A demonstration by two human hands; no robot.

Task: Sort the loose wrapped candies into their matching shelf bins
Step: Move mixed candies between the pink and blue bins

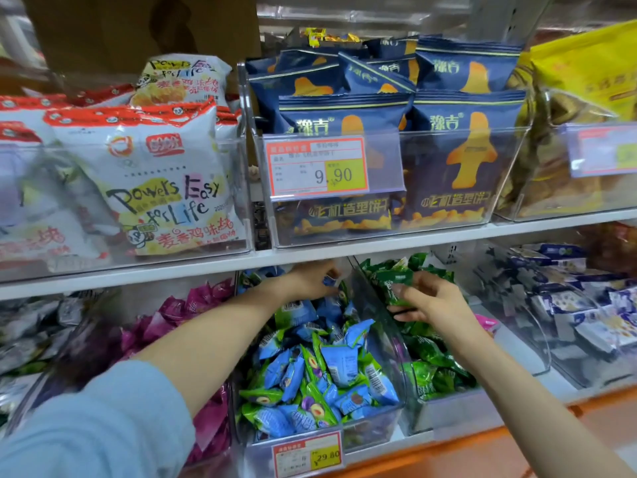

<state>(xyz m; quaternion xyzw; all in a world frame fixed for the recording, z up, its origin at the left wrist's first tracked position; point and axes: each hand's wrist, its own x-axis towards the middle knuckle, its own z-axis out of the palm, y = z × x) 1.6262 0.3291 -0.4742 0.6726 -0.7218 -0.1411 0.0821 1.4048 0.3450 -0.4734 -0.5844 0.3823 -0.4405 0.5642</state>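
Observation:
A clear bin [370, 427] on the lower shelf is heaped with blue and green wrapped candies [339, 365]. My left hand [310, 279] reaches deep into the back of this bin, its fingers curled around a blue wrapped candy [330, 281]. To the right stands a bin of dark green wrapped candies [431, 360]. Over it, my right hand [427, 298] pinches a green wrapped candy [396, 282] between thumb and fingers. A pink candy [486, 320] peeks out behind my right wrist.
A bin of magenta wrapped candies [206, 298] sits left of the blue bin; grey-wrapped ones [31, 326] lie further left. Blue-and-white packets [579, 305] fill the right bin. The upper shelf [413, 238] holds snack bags close above my hands. A price tag [308, 453] fronts the bin.

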